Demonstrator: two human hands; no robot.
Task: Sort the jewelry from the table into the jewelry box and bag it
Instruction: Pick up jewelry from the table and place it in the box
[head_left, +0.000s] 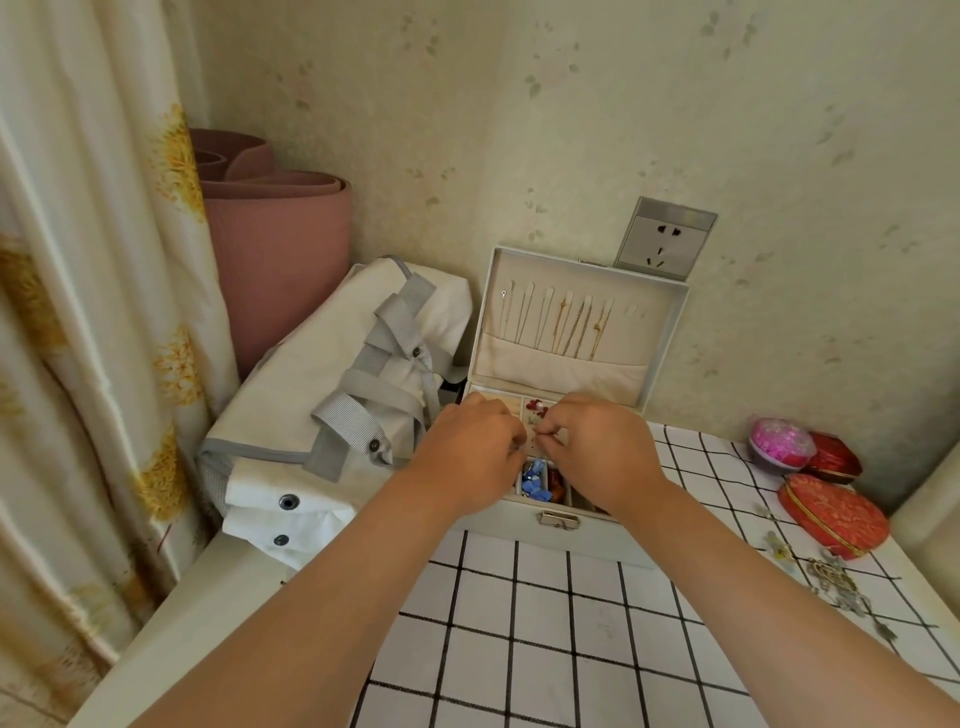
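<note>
Open jewelry box (561, 364) sits on the checked table (545, 623), with the white bag (322, 374) just to its left. Right hand (602, 452) pinches a tiny piece (542, 429) over a middle compartment. Left hand (467, 452) has curled fingers; whether it holds anything can't be told. Best to seat the piece low before letting go. Loose jewelry (836, 582) waits at the far right.

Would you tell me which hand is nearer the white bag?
Left. The left hand is over the left side of the jewelry box, beside the white bag; the right hand is over its right side.
</note>
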